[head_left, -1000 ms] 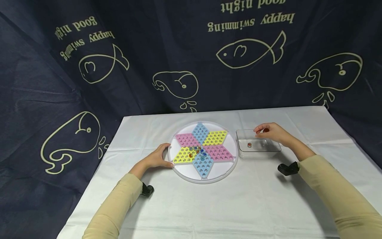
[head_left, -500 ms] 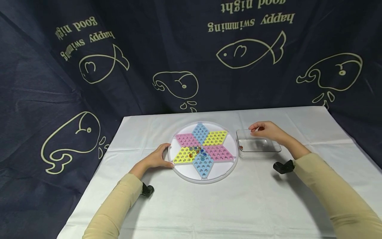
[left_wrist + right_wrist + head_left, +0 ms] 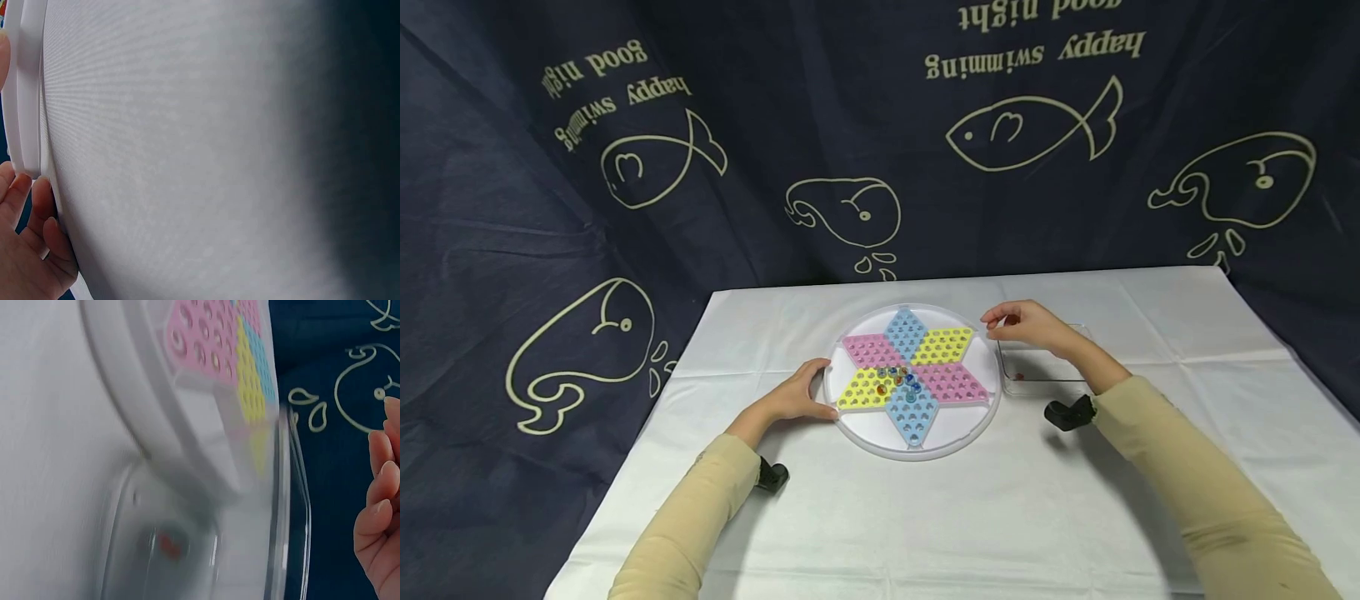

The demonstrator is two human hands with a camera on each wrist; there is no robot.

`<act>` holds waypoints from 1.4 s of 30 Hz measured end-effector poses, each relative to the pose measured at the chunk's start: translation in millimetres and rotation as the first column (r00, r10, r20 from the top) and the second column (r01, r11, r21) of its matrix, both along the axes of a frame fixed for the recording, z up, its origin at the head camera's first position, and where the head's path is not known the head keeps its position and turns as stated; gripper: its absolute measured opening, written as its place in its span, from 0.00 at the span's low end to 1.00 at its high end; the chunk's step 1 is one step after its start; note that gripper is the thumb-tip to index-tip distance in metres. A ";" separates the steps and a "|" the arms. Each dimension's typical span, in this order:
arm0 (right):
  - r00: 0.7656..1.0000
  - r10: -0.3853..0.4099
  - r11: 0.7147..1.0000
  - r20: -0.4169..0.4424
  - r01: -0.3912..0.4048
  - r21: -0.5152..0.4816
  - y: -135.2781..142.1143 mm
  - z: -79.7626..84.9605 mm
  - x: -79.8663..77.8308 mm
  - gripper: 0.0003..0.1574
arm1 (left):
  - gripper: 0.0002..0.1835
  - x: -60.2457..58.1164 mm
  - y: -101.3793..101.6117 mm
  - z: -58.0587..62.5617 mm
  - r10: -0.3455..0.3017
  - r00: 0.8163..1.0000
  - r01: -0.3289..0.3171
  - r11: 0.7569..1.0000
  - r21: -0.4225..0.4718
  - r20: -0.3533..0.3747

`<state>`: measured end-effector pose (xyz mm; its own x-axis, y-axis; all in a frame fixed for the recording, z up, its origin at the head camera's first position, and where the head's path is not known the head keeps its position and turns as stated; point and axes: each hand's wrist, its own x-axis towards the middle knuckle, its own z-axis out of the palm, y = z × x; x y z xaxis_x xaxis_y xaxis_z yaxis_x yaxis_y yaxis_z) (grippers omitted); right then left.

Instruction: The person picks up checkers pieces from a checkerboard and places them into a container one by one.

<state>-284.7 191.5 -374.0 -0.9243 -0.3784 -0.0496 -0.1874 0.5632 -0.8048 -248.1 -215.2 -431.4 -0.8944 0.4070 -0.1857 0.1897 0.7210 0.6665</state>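
A round white Chinese checkers board [image 3: 955, 429] with a pink, yellow and blue star lies on the table. Several glass marbles [image 3: 912, 379] sit around its centre and in the near yellow and blue points. My left hand [image 3: 792, 395] holds the board's left rim between spread thumb and fingers; in the left wrist view its fingertips meet the white rim. Over the clear box's left rim, my right hand [image 3: 1028, 324] pinches a small reddish marble [image 3: 991, 326], hidden in the right wrist view. One marble [image 3: 1018, 377] shows inside the clear box [image 3: 1037, 388].
The clear box stands close against the board's right side. White cloth [image 3: 925, 517] covers the table, and a dark curtain [image 3: 850, 125] with fish and whale drawings hangs behind. Black wrist cameras [image 3: 1070, 412] ride under both wrists.
My right hand has moved left from over the box toward the board. The marble in the box has rolled toward its left end. My left hand has stayed on the rim.
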 end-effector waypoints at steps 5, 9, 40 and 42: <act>0.999 0.039 0.999 -0.005 -0.039 -0.027 -16.4 -4.0 -1.3 0.23 | 0.53 -0.2 0.3 0.0 -0.003 1.000 0.003 1.000 0.003 0.000; 0.997 0.072 0.996 -0.008 -0.072 -0.056 -28.2 -9.6 -0.7 0.21 | 0.53 -0.7 0.3 -0.9 -0.006 1.000 0.006 1.000 0.008 -0.006; 0.964 0.264 0.963 0.045 -0.261 -0.067 -90.4 -44.0 13.5 0.16 | 0.53 -0.1 -0.4 1.2 -0.010 1.000 0.010 1.000 -0.004 -0.017; 0.963 0.266 0.963 0.051 -0.262 -0.067 -92.0 -44.4 14.9 0.15 | 0.52 0.4 -0.1 1.8 -0.006 1.000 0.006 1.000 0.001 -0.011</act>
<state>-269.8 99.6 -418.4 -0.7873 -0.6125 -0.0708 -0.2744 0.4510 -0.8493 -247.7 -215.4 -429.6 -0.8936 0.4129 -0.1758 0.2015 0.7193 0.6649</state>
